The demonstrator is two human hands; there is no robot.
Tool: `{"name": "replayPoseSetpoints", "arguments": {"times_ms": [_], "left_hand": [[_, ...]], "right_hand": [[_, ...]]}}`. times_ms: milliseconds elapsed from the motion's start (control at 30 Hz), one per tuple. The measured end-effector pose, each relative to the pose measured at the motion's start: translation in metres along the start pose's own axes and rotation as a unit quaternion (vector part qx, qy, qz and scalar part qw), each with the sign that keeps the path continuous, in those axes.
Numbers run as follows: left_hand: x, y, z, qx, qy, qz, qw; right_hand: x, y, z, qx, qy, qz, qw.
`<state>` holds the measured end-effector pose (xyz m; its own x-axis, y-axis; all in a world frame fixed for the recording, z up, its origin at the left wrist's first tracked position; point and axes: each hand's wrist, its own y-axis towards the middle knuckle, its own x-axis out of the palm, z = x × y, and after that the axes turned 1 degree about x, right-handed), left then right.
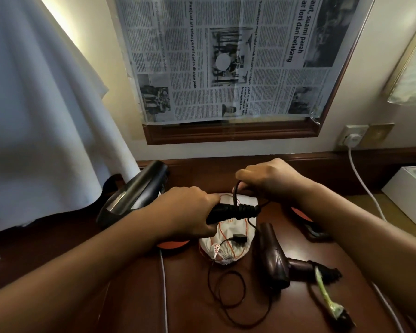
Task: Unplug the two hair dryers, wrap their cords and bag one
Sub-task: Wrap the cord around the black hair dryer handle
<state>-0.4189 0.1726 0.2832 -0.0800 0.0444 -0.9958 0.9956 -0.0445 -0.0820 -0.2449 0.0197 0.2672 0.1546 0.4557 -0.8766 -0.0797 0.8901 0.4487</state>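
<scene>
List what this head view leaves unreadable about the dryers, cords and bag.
- Black hair dryer: the left hand covers where the handle meets the body.
- Cord: the right hand hides the stretch it pinches.
- White bag: the hands and wrapped handle cover its upper part; its print is too small to read.
- Brown hair dryer: whether its cord is wrapped is too dark to tell.

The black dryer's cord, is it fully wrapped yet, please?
Partly wrapped: coils cover the handle, but loose cord with its plug trails on the desk.
</scene>
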Motion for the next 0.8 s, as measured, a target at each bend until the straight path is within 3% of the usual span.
{"name": "replayPoseSetpoints", "arguments": {"times_ms": [267, 433, 633, 800], "left_hand": [[0.010, 0.001, 0.011, -0.055, 0.042, 0.008, 0.998], [0.016, 0.006, 0.019, -0.072, 0.056, 0.029, 0.995], [0.029, 0.011, 0.024, -0.109, 0.057, 0.027, 0.992], [0.035, 0.014, 0.031, -0.116, 0.067, 0.050, 0.990]], "right_hand": [[-0.027, -0.003, -0.016, -0.017, -0.050, -0.045, 0.998], [-0.031, -0.008, -0.039, 0.096, 0.039, -0.094, 0.990], [-0.020, -0.019, -0.068, 0.281, 0.176, -0.186, 0.925], [-0.002, -0.031, -0.076, 0.386, 0.321, -0.175, 0.847]]}}
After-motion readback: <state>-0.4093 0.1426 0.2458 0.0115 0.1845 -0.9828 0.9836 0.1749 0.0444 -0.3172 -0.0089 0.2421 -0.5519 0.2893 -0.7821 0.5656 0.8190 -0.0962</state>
